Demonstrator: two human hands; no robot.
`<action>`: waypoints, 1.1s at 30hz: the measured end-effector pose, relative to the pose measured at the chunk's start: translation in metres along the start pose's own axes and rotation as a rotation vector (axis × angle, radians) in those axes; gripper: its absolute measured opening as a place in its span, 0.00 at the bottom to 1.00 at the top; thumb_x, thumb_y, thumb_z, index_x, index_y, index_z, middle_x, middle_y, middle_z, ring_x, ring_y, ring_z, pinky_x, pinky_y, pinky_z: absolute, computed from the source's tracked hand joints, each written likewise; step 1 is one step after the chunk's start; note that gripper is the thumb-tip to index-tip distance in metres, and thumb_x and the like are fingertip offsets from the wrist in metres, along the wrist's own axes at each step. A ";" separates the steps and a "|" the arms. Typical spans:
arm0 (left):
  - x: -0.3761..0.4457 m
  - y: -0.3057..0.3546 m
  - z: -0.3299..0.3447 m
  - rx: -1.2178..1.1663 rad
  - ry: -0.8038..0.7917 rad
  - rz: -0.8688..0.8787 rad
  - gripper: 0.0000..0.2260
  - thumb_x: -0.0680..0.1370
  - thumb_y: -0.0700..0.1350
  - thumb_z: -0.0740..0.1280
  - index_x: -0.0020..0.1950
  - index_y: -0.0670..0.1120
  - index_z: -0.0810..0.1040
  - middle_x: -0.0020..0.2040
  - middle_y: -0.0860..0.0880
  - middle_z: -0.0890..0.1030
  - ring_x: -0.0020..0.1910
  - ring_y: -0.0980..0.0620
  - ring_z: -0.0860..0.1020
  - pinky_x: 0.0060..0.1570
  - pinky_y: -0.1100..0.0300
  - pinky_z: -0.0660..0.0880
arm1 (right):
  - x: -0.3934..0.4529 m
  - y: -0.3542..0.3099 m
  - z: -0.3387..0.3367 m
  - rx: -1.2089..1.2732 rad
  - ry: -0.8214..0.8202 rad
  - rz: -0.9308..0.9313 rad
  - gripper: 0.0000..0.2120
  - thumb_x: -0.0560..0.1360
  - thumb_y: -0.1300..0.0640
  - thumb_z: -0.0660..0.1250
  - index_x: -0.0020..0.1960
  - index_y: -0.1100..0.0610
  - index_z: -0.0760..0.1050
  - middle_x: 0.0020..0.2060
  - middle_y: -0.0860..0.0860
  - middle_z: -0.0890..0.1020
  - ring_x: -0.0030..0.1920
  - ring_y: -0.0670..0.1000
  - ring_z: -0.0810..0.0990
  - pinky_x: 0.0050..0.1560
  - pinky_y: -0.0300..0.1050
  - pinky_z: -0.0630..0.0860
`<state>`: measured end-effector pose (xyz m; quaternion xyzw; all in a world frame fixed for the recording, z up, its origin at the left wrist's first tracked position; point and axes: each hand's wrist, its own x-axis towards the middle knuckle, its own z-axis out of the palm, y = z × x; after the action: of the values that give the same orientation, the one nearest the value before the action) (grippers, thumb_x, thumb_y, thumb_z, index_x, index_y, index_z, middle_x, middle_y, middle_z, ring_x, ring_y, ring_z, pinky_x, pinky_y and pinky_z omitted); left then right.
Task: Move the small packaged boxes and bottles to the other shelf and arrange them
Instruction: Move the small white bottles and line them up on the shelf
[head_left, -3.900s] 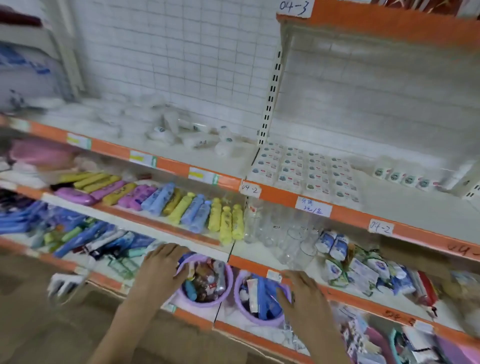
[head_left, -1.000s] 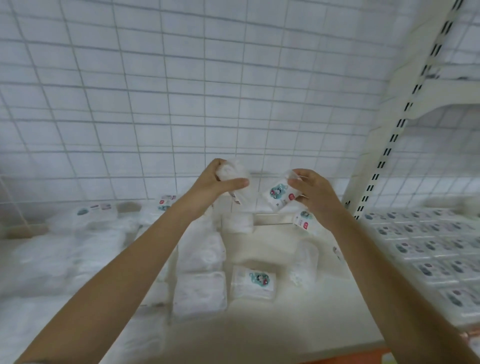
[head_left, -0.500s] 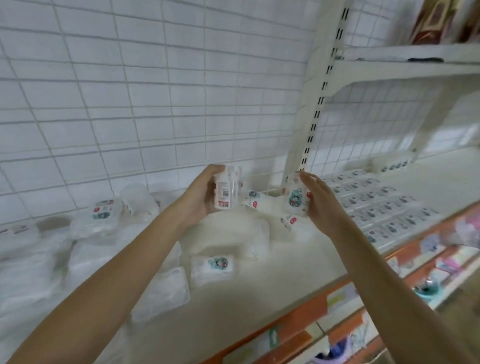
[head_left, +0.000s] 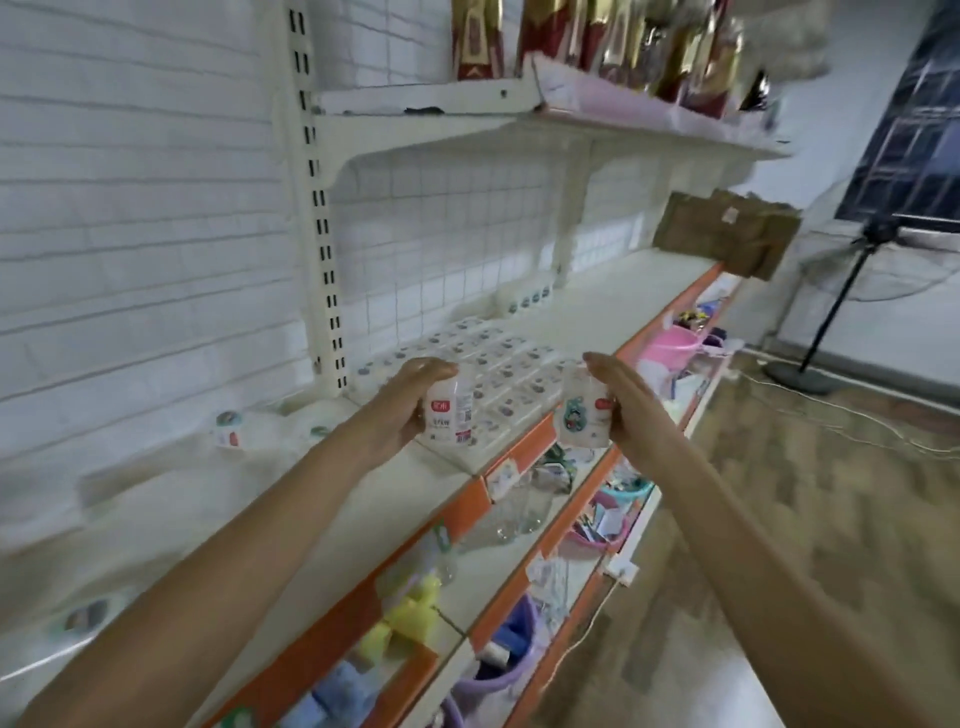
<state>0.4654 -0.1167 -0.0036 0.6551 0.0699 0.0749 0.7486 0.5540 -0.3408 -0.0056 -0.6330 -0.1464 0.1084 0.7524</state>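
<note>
My left hand (head_left: 400, 402) grips a small clear bottle (head_left: 450, 415) with a red and white label. A second small clear bottle (head_left: 583, 418), showing a cartoon label, is held in my right hand (head_left: 621, 405). Both bottles are in the air above the front edge of the white shelf (head_left: 623, 306), just over a grid of several small flat packaged boxes (head_left: 498, 364). A short row of small bottles (head_left: 524, 299) stands at the back of that shelf. On the left shelf section lies another small bottle (head_left: 228, 428) among blurred white packets.
A slotted upright post (head_left: 317, 208) divides the two shelf sections. An upper shelf (head_left: 571, 114) carries red and gold boxes. A cardboard box (head_left: 727, 234) sits at the far end. Lower shelves hold basins and tubes. A standing fan (head_left: 841, 312) is on the floor, right.
The view has swung right from the left shelf section toward the right one. Both hands carried their bottles rightward and now hang over the grid of boxes.
</note>
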 end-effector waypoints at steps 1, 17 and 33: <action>0.012 -0.004 0.020 0.006 -0.019 -0.003 0.05 0.77 0.46 0.63 0.51 0.47 0.71 0.50 0.41 0.75 0.51 0.45 0.74 0.55 0.51 0.70 | 0.000 -0.003 -0.024 -0.019 0.020 -0.015 0.09 0.78 0.58 0.60 0.57 0.54 0.72 0.46 0.53 0.78 0.47 0.53 0.78 0.49 0.50 0.76; 0.157 -0.069 0.258 0.003 -0.272 -0.126 0.18 0.71 0.52 0.69 0.58 0.46 0.74 0.45 0.44 0.81 0.45 0.46 0.80 0.43 0.55 0.77 | 0.012 -0.012 -0.291 -0.019 0.278 0.026 0.06 0.77 0.57 0.62 0.53 0.54 0.73 0.40 0.53 0.78 0.38 0.53 0.78 0.38 0.47 0.75; 0.386 -0.065 0.322 0.079 -0.262 -0.047 0.25 0.61 0.52 0.75 0.52 0.43 0.75 0.43 0.45 0.79 0.42 0.48 0.78 0.38 0.58 0.77 | 0.245 -0.021 -0.378 -0.122 0.148 0.015 0.09 0.77 0.54 0.63 0.56 0.52 0.74 0.49 0.55 0.79 0.49 0.56 0.79 0.47 0.52 0.76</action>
<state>0.9099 -0.3592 -0.0281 0.6864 -0.0099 -0.0317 0.7264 0.9177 -0.6070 -0.0234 -0.6849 -0.0919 0.0575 0.7205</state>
